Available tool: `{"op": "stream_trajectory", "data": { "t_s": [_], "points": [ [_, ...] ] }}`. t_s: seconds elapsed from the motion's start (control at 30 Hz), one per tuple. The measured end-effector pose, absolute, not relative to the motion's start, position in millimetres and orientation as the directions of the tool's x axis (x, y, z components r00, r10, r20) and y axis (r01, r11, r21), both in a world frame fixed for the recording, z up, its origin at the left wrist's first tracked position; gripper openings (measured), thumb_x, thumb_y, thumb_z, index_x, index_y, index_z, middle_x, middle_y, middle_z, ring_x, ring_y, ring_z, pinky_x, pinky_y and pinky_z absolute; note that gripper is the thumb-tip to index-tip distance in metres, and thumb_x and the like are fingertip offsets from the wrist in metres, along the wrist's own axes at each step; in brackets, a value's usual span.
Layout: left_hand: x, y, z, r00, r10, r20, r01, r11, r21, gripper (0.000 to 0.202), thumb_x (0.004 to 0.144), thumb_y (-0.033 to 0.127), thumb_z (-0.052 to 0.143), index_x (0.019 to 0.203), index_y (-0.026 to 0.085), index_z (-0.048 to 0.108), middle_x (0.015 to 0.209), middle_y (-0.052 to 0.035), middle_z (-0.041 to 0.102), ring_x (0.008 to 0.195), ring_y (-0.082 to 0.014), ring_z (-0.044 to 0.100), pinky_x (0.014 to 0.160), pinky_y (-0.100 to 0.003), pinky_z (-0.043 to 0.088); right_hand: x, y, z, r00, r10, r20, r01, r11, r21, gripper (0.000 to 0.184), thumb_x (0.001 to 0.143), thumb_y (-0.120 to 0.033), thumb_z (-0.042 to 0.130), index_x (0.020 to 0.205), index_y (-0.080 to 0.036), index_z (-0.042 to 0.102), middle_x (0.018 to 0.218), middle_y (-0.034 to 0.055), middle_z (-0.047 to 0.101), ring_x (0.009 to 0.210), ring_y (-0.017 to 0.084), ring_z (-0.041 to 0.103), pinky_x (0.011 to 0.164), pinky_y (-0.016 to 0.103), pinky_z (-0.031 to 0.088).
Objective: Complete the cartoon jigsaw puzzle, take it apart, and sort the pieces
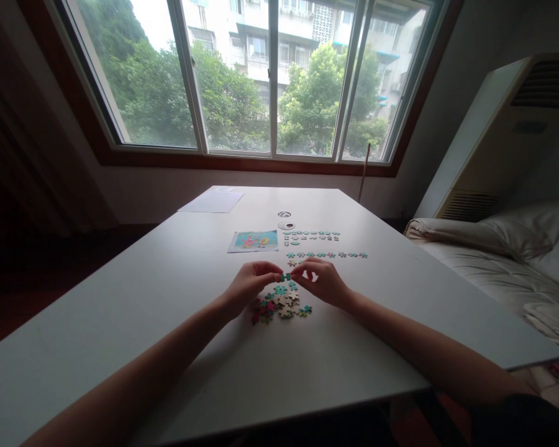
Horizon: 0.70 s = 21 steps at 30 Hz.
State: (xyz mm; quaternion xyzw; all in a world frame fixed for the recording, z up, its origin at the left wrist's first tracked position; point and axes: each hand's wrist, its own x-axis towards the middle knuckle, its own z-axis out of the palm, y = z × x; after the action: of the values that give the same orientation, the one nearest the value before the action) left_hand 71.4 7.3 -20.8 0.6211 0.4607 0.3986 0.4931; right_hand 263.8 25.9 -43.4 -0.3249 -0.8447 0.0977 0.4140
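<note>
A small teal jigsaw puzzle piece [286, 277] is held between my two hands, just above the table. My left hand [254, 282] pinches its left side with thumb and fingertips. On the other side, the fingertips of my right hand [322, 282] grip its right edge. Below them lies a loose pile of puzzle pieces [286, 305], some showing plain beige backs, others teal, pink or green. Beyond my hands, teal pieces are laid out in a row [331, 255], with further short rows [311, 234] behind. A picture card [254, 241] with cartoon figures on blue lies to the left of these rows.
Two small round items [286, 226] lie past the rows on the white table [168, 273]. A sheet of paper [213, 200] rests at the far left corner. To the right stand a pale sofa [475, 254] and a tall floor unit with vents [498, 124]. Windows are behind the table.
</note>
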Motion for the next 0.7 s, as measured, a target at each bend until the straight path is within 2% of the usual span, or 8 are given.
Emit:
{"op": "stream_trajectory", "data": {
  "t_s": [0.1,0.23,0.37,0.5,0.7],
  "points": [
    [71,9,-23,0.251,0.968,0.016,0.149,-0.055,0.987,0.016,0.063,0.027,0.062,0.074,0.015,0.064,0.062,0.0020,0.058,0.048,-0.0061,0.036,0.046,-0.020,0.027,265,26,-43,-0.459,0.615,0.641,0.443,0.784,-0.434,0.012,0.077,-0.028,0.056,0.080,-0.018,0.064,0.071,0.0015,0.059,0.057,0.007,0.049,0.056,0.020,0.041],
    [71,11,-27,0.253,0.967,0.024,0.125,-0.057,0.991,0.021,0.062,0.031,0.064,0.076,0.015,0.064,0.064,0.0010,0.057,0.049,-0.0060,0.035,0.045,-0.020,0.026,265,26,-41,-0.430,0.610,0.665,0.448,0.784,-0.430,0.011,0.078,-0.026,0.055,0.080,-0.019,0.063,0.072,0.0011,0.061,0.056,0.007,0.049,0.056,0.020,0.042],
    [68,13,-29,0.226,0.974,0.033,0.124,-0.062,0.990,0.026,0.064,0.035,0.063,0.079,0.015,0.063,0.068,-0.0014,0.059,0.051,-0.0068,0.038,0.046,-0.019,0.028,272,30,-32,-0.286,0.604,0.743,0.495,0.758,-0.426,0.011,0.078,-0.026,0.055,0.081,-0.019,0.063,0.076,0.0015,0.061,0.057,0.008,0.050,0.055,0.021,0.042],
    [64,13,-29,0.204,0.978,0.033,0.161,-0.066,0.985,0.021,0.063,0.031,0.063,0.077,0.015,0.063,0.065,0.0001,0.058,0.051,-0.0072,0.039,0.046,-0.020,0.028,284,35,-21,-0.142,0.565,0.813,0.526,0.739,-0.422,0.011,0.078,-0.026,0.055,0.080,-0.019,0.063,0.080,0.0021,0.062,0.058,0.008,0.051,0.056,0.022,0.043],
    [65,9,-25,0.180,0.983,0.031,0.174,-0.063,0.983,0.017,0.061,0.028,0.064,0.072,0.015,0.063,0.063,0.0006,0.059,0.051,-0.0077,0.041,0.048,-0.021,0.029,287,32,-13,-0.059,0.520,0.852,0.549,0.730,-0.407,0.010,0.078,-0.026,0.056,0.079,-0.020,0.064,0.076,0.0013,0.062,0.056,0.008,0.050,0.055,0.022,0.044]
  ]
}}
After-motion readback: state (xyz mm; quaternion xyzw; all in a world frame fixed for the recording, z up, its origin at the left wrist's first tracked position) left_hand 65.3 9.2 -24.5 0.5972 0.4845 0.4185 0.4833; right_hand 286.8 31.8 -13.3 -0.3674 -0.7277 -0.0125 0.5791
